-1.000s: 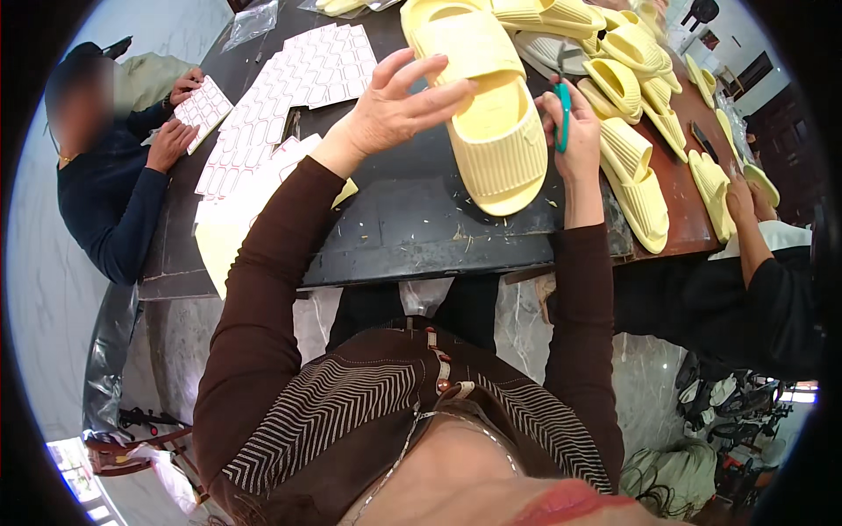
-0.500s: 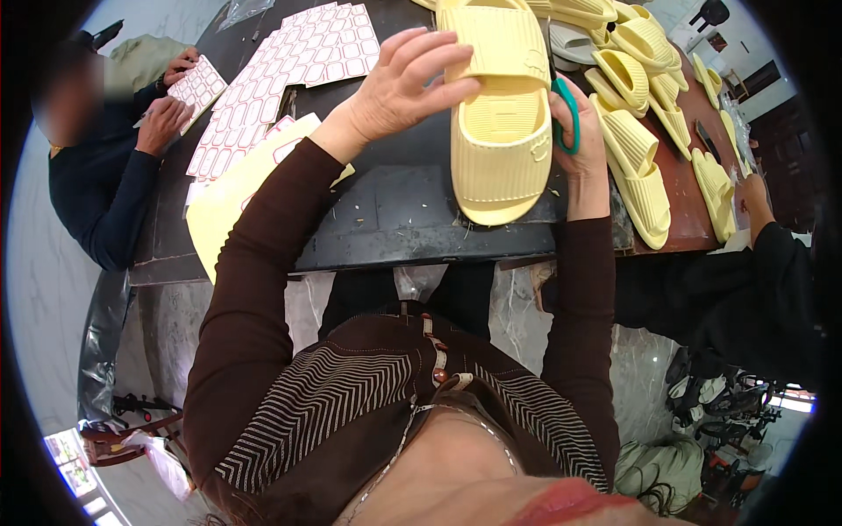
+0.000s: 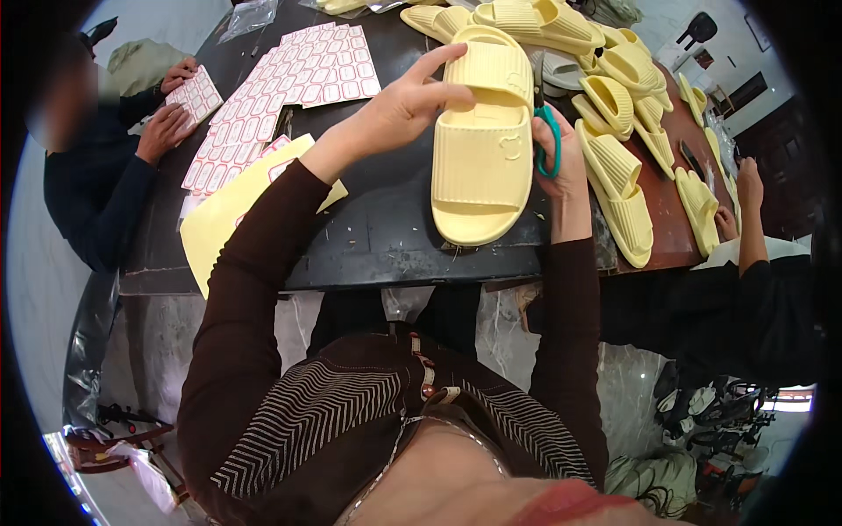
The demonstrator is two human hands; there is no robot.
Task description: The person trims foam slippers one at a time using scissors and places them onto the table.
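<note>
A pair of ribbed yellow slide slippers (image 3: pixel 482 180), one overlapping the other, is held up over the table's near edge, toes pointing away and toward me. My left hand (image 3: pixel 395 114) grips them at the left side, its thumb and index finger at the gap between the two straps. Close against their right side, my right hand (image 3: pixel 564 167) holds a pair of scissors with green handles (image 3: pixel 550 145). The dark blades point away from me along the slippers' edge. My right fingers are partly hidden behind the handles and the slippers.
Sheets of red-bordered labels (image 3: pixel 263 105) and a yellow sheet (image 3: pixel 230 206) lie on the dark table (image 3: pixel 377 241) to the left, where a co-worker holds a label sheet (image 3: pixel 197 95). Several yellow slippers (image 3: pixel 618 193) lie right and behind. Another person's hand (image 3: pixel 750 180) shows at far right.
The slippers have tilted and come slightly toward me and left, so the near one's footbed end now shows. My right hand moved left with the scissors. The right co-worker's hand has risen.
</note>
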